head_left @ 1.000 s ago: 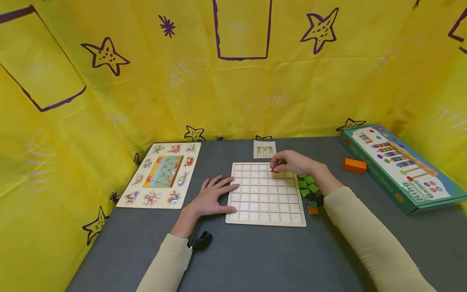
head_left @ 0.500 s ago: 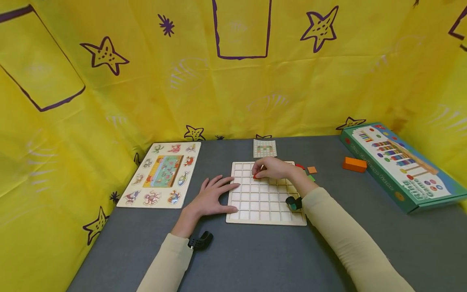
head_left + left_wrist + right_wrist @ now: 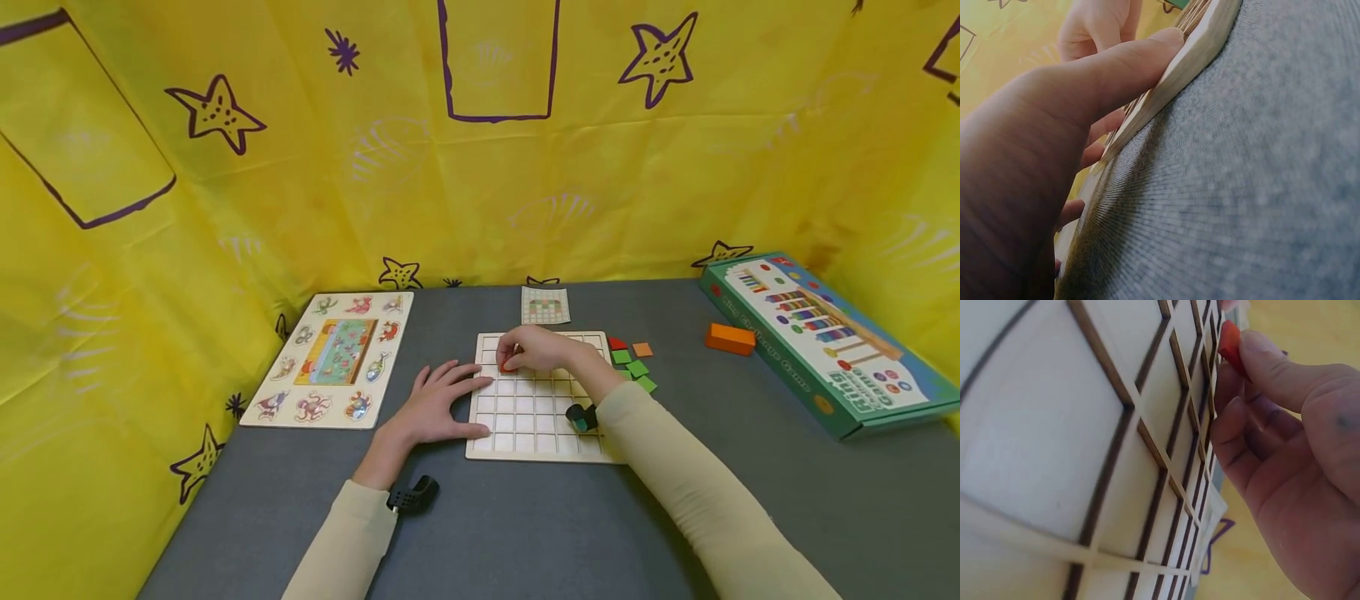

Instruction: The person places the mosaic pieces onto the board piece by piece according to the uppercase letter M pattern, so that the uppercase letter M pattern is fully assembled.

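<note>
A wooden grid board [image 3: 525,423] with square cells lies in the middle of the table. My left hand [image 3: 438,407] rests at its left edge with fingers spread; in the left wrist view the thumb [image 3: 1129,62] lies on the board's rim. Over the upper left cells, my right hand [image 3: 534,348] pinches a small red piece [image 3: 1230,347] between thumb and fingers, close over the grid. To the right of the board lie several green tiles [image 3: 637,368], a red piece [image 3: 617,343] and an orange tile [image 3: 642,349].
Behind the board lies a small pattern card [image 3: 545,307]. A sea-animal puzzle board [image 3: 397,329] is at the left. An orange block [image 3: 730,339] and a green game box [image 3: 817,400] stand at the right. Yellow cloth [image 3: 465,200] hangs behind the table.
My right hand has moved left across the board with the red piece, uncovering tiles at the board's right side. The left hand has stayed in place.
</note>
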`<state>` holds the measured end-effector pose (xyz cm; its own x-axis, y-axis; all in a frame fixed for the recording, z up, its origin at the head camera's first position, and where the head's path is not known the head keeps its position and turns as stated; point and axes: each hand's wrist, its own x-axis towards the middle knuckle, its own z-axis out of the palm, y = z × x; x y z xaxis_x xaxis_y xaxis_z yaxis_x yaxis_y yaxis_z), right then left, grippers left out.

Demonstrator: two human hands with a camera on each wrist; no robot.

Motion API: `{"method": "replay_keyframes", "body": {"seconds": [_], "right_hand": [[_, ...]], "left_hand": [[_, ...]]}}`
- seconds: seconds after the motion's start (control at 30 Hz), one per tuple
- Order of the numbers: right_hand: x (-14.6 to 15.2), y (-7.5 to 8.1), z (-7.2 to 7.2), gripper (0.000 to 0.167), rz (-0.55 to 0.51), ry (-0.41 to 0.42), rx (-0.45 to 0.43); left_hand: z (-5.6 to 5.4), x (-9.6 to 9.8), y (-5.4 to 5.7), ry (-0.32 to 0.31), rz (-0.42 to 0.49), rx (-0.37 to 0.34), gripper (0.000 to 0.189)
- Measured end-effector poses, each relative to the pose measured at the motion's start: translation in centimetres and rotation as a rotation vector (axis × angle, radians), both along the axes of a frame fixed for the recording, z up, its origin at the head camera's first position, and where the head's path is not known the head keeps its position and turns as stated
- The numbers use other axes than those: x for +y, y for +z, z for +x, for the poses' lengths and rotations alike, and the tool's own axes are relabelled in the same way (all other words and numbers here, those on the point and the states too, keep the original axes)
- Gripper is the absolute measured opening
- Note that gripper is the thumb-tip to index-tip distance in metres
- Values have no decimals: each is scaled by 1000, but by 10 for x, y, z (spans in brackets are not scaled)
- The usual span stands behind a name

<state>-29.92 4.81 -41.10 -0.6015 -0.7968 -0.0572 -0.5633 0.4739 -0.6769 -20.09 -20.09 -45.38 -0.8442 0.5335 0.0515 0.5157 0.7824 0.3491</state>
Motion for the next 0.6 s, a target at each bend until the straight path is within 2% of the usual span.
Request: {"method": "replay_keyframes", "body": {"seconds": [0.3,0.6], "right_hand": [[-7,-8,0,7,16,-2,-3],[-8,-8,0,3,38,19,44]], "left_hand": [[1,0,-1,-1,20,-6,81],[1,0,0,-1,21,-10,81]]}}
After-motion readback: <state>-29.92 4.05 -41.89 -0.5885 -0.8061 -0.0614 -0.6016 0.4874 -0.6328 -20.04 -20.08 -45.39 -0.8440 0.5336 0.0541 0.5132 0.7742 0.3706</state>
